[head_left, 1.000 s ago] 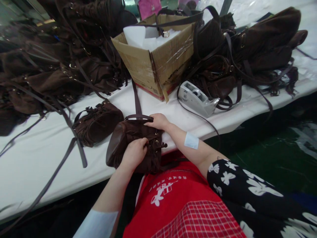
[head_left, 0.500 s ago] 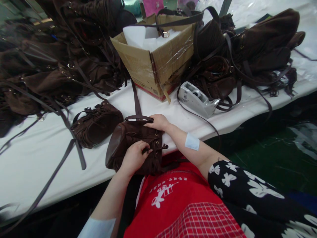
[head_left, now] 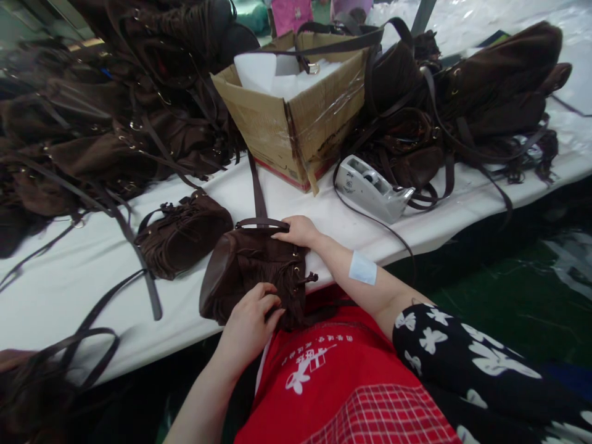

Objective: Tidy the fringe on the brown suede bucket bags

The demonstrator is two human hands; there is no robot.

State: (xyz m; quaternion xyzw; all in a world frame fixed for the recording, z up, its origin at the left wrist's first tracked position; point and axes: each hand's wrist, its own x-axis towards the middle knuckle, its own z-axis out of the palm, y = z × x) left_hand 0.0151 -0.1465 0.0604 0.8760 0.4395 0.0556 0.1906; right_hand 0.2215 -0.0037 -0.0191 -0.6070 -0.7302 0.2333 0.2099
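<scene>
A dark brown fringed drawstring bag lies on its side at the table's front edge, against my red apron. My right hand grips its upper right corner by the end of the short top handle, thumb and fingers closed on it. Over the fringe on the bag's lower side is my left hand, its fingers curved with a gap between thumb and fingers. A long strap runs from the bag toward the carton. Left of it lies another brown fringed bag.
An open carton holding white foam pieces stands behind. Beside it sits a grey tape dispenser. Brown bags are heaped at left, and more bags at right. Another person's hand shows at the left edge near a brown bag.
My left hand has drawn down toward me over the fringe, its fingers parting. My right hand keeps its hold. Another person's hand and a brown bag have come in at the lower left.
</scene>
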